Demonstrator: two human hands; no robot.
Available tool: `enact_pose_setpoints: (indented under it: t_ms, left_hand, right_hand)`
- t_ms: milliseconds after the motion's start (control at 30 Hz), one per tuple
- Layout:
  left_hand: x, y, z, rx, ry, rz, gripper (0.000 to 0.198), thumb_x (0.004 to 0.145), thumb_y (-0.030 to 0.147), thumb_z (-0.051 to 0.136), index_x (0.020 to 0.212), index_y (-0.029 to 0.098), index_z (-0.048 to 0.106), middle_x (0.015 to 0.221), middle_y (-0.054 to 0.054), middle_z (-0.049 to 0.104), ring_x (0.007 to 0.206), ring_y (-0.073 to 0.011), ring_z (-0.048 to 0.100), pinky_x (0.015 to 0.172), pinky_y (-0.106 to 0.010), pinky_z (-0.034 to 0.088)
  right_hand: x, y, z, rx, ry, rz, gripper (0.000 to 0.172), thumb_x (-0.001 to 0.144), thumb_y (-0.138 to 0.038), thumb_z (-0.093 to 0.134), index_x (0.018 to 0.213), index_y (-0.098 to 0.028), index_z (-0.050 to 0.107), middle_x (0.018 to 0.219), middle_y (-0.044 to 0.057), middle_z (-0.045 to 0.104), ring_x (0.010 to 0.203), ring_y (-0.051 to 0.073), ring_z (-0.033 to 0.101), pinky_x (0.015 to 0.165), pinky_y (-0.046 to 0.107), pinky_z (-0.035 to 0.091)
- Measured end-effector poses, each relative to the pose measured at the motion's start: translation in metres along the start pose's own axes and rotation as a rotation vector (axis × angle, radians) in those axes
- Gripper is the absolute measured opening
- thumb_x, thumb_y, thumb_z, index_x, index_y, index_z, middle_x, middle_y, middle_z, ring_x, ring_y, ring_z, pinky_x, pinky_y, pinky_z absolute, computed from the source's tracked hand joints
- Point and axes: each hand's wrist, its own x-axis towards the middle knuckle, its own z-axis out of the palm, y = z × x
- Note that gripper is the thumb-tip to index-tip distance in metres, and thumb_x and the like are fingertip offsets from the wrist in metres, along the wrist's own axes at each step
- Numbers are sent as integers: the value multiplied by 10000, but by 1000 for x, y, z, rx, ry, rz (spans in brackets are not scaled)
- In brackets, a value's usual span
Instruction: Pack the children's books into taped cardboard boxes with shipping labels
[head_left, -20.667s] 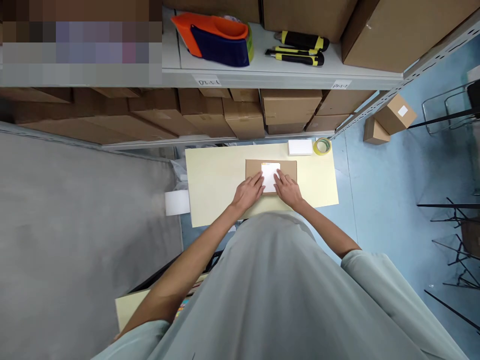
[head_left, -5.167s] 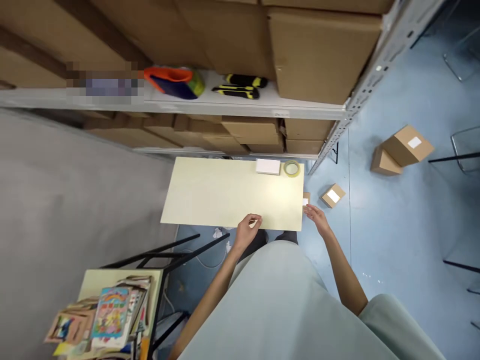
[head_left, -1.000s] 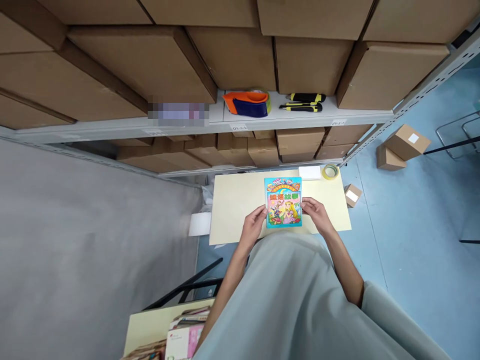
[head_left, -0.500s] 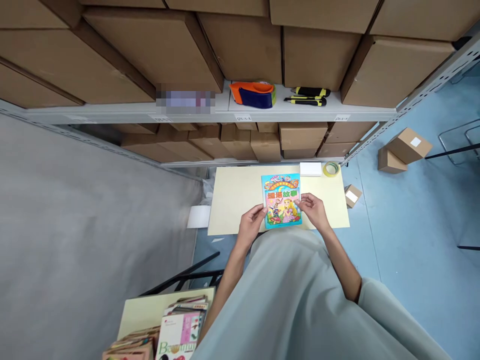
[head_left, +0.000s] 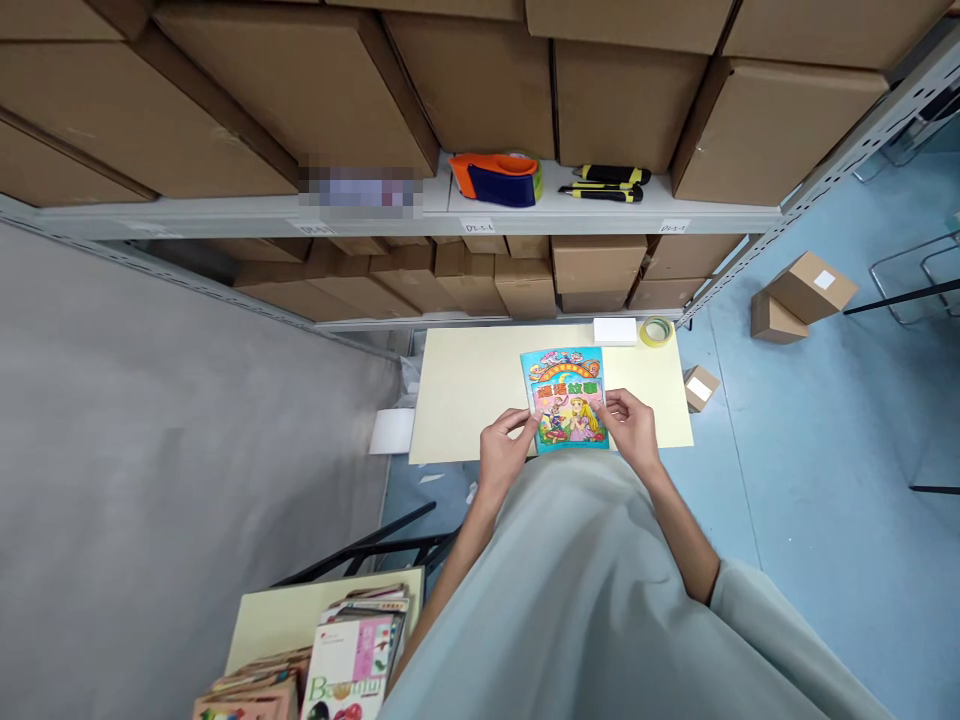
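Note:
A thin, colourful children's storybook (head_left: 568,395) with a blue border and cartoon figures on its cover is held above the front of a pale yellow table (head_left: 465,390). My left hand (head_left: 507,446) grips its left edge, thumb on the cover and fingers behind. On the opposite edge, my right hand (head_left: 630,425) pinches the book the same way. The cover faces up towards me and bows slightly. At the table's back right lie a white box (head_left: 614,332) and a roll of tape (head_left: 656,332).
A shelf rack with cardboard boxes (head_left: 480,80) rises behind the table. Its ledge bears an orange and blue tape dispenser (head_left: 496,180) and several utility knives (head_left: 606,184). Stacked books (head_left: 349,660) sit on a side table at lower left. Small cartons (head_left: 802,297) stand on the floor at right.
The storybook has tilted and bowed slightly between my hands, its lower edge shifting a little right. Both hands keep hold of it. The whole view has shifted slightly.

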Motion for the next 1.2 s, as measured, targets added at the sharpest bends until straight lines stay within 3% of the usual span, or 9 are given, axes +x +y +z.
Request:
enact_pose_setpoints:
  t_ms: [367,500,700,800,900,1000,1100,1200]
  left_hand:
    - [-14,15,-3,-87,-31,-14,390,842,582,827,886,195,843,926,-62,781,897,-225,724,866,-330,608]
    - [-16,18,-6,-147,-39,-26,387,836,569,845,904,188,849,907,-56,765,891,-222,716,855,-322,612]
    - [-12,24,-6,-66,42,73,373,867,562,810,844,190,836,865,-55,758,848,-207,705,812,-306,599]
    - [-14,34,1,23,121,163,317,913,514,774,879,208,852,867,-52,758,832,-206,721,840,-335,612]
    - [-20,43,13,34,159,252,248,923,478,783,945,247,870,899,-48,744,986,-255,775,1017,-424,615]
    - [-25,45,24,28,121,320,217,907,479,811,972,282,876,935,-52,737,1149,-296,769,1177,-494,552]
    - [-26,41,25,20,21,379,234,919,485,800,1010,284,878,983,-70,765,1147,-300,769,1176,-499,556]
    - [-19,35,12,42,104,371,281,958,471,765,1122,264,862,1085,-95,779,1148,-291,755,1158,-487,554]
  right_hand:
    - [4,1,-6,20,-9,-2,494,795,-681,855,971,-233,743,860,51,761,767,216,705,705,336,605]
    - [7,5,-4,35,-50,7,515,811,-669,834,1050,-221,748,961,73,778,793,220,721,741,358,628]
    - [-3,-13,5,-77,86,-178,428,934,-592,753,1214,-269,759,1313,125,749,1166,296,728,1031,465,624]
    - [-11,-25,18,9,-65,-131,455,954,-602,734,1265,-271,752,1329,121,759,1185,304,746,1014,465,645]
    - [-18,-33,35,89,-194,-97,574,917,-614,778,1373,-272,700,1436,114,723,1291,318,718,1042,461,645]
    - [-21,-36,47,144,-176,-106,580,901,-635,784,1332,-256,698,1363,107,757,1257,309,733,1054,446,636]
    - [-17,-38,46,190,-97,-87,523,913,-688,730,1172,-233,740,1174,99,811,1107,303,775,1013,443,642]
    - [-7,-38,33,241,-83,-31,554,892,-720,724,1138,-225,761,1137,94,819,1083,324,775,979,462,648]
